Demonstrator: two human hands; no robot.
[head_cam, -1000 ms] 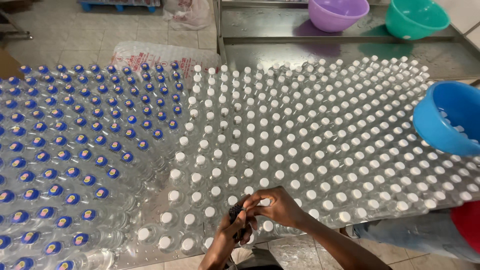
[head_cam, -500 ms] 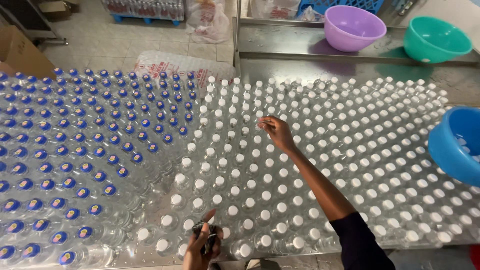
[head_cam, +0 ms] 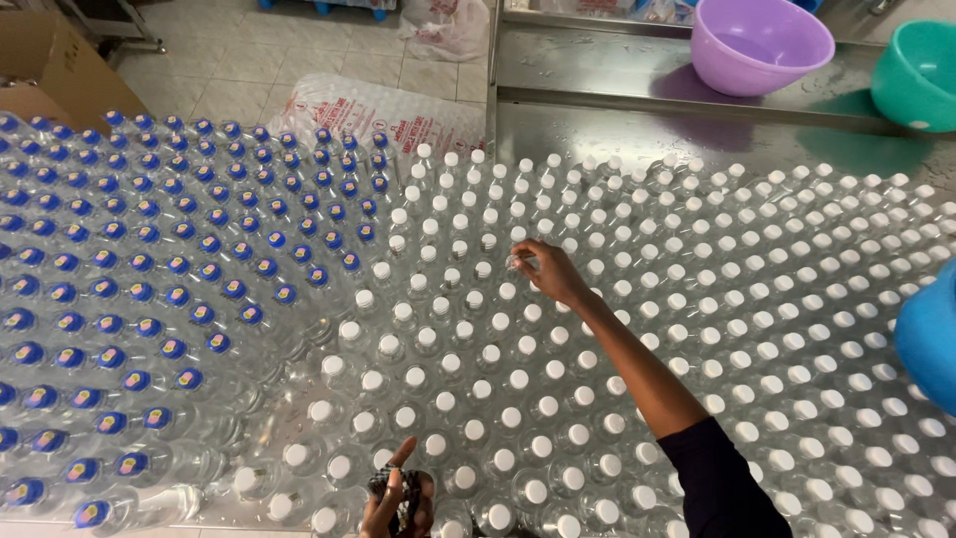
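A wide field of clear bottles fills the steel table, white-capped bottles in the middle and right, blue-capped bottles on the left. My right hand reaches far out over the white caps, with its fingertips pinched on a small clear piece at the top of one bottle. My left hand stays at the near edge, closed around a dark bundle with the index finger sticking up.
A purple bowl and a teal bowl stand on the steel shelf behind the bottles. A blue bowl sits at the right edge. On the tiled floor lie a cardboard box and a wrapped plastic pack.
A second ago both hands were together at the near edge around the dark bundle. My right hand has since stretched out to a bottle farther back, while the left stayed near.
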